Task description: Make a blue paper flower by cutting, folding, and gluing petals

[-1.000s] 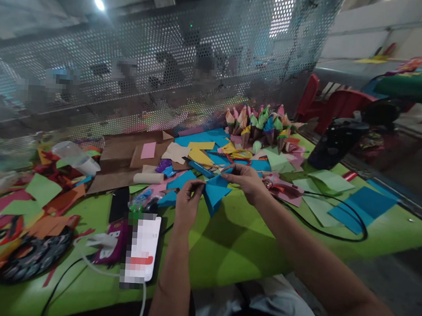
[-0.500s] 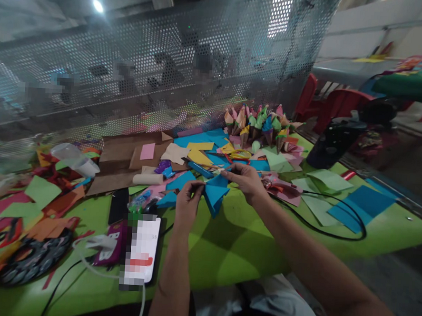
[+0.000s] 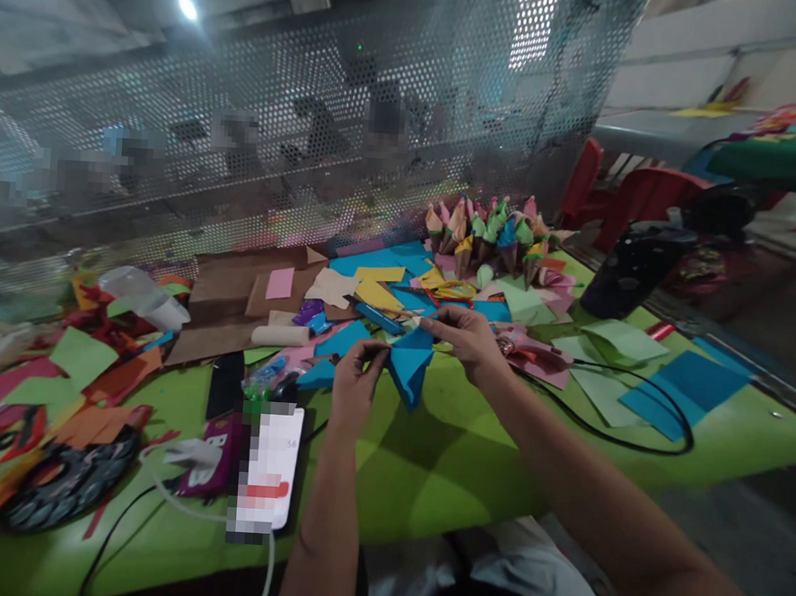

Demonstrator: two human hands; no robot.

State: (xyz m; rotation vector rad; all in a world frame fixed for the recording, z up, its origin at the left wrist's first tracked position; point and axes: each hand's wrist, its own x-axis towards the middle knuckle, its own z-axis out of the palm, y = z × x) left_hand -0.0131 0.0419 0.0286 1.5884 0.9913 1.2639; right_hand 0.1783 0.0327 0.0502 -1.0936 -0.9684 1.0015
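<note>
Looks like the step in hand is shaping or folding a bit of blue paper point(image 3: 410, 371), with the person holding it up over the near side of the green table point(image 3: 440, 489). The left hand point(image 3: 358, 376) is pinching its left corner between thumb and finger, the right hand point(image 3: 468, 340) is gripping it up top the same way, so neither one is letting go. The paper is hanging between the two hands, matte with crisp creases and narrowing to a point, kinda kite-like. Imo the next move is calling for a light, steady pinch, cos paper like that is probably going to crease in the wrong spot if squeezed hard. Material-wise there's loads about: stiff-looking brown card point(image 3: 218, 285) is lying flat further back, a smooth pale roll point(image 3: 280, 336) is sitting by its edge, and what looks like a pink glue gun point(image 3: 534, 344) is resting just right of the right hand. Behind all that, a bunch of pointy paper cones point(image 3: 495, 227) is standing packed together, with twisty coloured tops, while thin pale green sheets point(image 3: 623, 344) are lying loose near a dark bottle point(image 3: 632, 275)
</note>
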